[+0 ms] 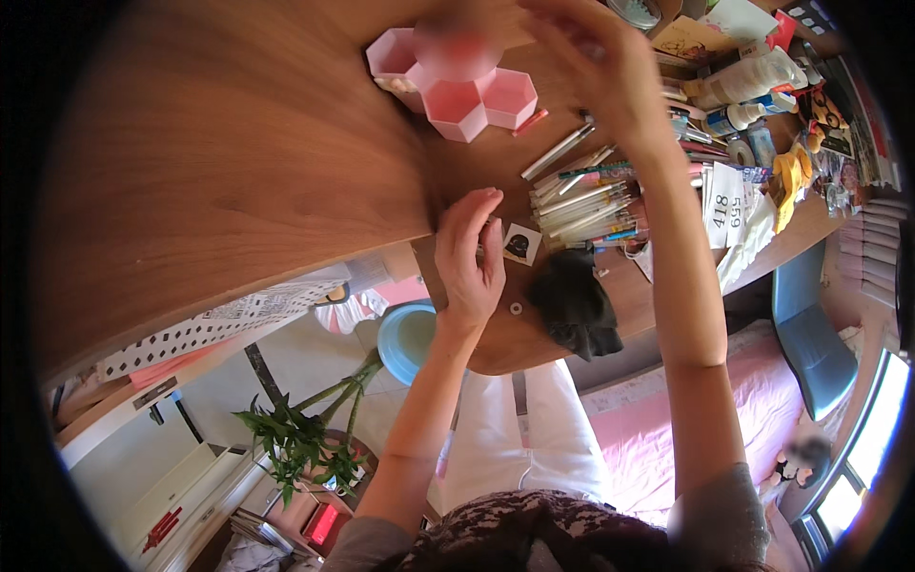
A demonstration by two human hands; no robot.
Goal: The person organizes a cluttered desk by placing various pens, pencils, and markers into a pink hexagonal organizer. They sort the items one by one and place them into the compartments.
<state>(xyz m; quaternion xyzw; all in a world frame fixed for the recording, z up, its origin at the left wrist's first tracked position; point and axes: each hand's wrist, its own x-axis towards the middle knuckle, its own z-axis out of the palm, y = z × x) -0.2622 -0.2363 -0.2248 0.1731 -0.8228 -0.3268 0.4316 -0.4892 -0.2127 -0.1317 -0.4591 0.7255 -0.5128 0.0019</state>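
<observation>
My left hand [470,262] is over the near edge of the brown wooden desk [238,181], its fingers loosely bent and apart, with nothing visible between them. Beside its fingertips lies a small white square card [520,244] with a dark figure. My right hand [605,71] reaches to the far side of the desk, smeared by motion; whether it holds anything cannot be made out. To its left stands a pink organizer [457,110] of joined hexagonal cups, partly covered by a blurred patch. A short red stick [530,122] lies against it.
Many pens [586,205] lie in a heap mid-desk, a white pen [553,155] apart from them. Nearer are a black cloth item [575,305] and a small white ring [516,308]. Bottles [734,118] and papers crowd the right. Below stand a blue bucket [404,334] and a plant [295,439].
</observation>
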